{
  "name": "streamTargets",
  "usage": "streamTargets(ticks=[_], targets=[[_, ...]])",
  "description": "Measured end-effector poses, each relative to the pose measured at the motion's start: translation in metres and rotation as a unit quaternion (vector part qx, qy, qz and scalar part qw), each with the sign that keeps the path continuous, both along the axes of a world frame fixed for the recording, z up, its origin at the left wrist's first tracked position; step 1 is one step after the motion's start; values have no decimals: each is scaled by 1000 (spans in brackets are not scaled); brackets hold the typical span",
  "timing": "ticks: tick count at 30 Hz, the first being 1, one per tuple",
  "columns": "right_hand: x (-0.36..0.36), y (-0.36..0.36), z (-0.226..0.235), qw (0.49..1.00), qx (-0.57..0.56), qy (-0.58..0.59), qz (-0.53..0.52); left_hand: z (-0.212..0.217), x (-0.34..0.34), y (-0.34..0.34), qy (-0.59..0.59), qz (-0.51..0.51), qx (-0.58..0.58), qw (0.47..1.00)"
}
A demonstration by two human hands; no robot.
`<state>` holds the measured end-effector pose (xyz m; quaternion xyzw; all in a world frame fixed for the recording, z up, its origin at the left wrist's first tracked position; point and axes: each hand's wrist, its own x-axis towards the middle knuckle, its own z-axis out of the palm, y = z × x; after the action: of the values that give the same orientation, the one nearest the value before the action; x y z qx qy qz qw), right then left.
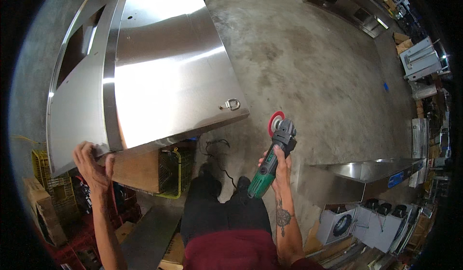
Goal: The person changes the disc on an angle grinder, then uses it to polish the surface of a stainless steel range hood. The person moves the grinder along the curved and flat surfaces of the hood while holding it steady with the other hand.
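My right hand point(279, 166) is wrapped round the body of a green and black angle grinder point(270, 166). A red disc point(271, 123) sits at its far end, tilted up and away from the metal. To the left stands a large stainless steel hood point(169, 77) with a shiny sloping panel and a D-shaped ring handle point(233, 104) near its right corner. At its near lower edge, my left hand point(94, 166) grips the metal, fingers curled over the rim and thumb in front. The grinder is apart from the hood.
A dark cord point(224, 161) lies on the concrete floor point(279, 53) by my feet. Yellow crates point(181, 173) and cardboard boxes point(46, 209) are below the hood. Another steel hood point(359, 178) stands at right, near fan units point(342, 224); one more point(347, 4) is far right.
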<state>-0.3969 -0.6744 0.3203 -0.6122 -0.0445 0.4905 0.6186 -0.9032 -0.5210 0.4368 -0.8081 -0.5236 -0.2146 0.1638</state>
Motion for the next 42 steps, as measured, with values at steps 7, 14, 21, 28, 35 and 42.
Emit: streamTargets(ticks=[7,14,21,28,35,42], targets=[[32,15,-42,979,97,-175,35,-55,-19,25,-46,-7,180,983],[40,40,-76,914,238,-327,9,-60,-27,61,-198,65,240,948],[22,40,-116,830,305,-467,-10,-64,-14,97,-230,60,331,913],[-7,31,-136,777,305,-547,-61,-56,-5,103,-146,39,416,897],[-17,27,-139,773,217,-594,-55,-65,16,81,-136,44,384,912],[-21,32,-135,743,215,-633,-44,-64,16,80,-138,34,395,908]])
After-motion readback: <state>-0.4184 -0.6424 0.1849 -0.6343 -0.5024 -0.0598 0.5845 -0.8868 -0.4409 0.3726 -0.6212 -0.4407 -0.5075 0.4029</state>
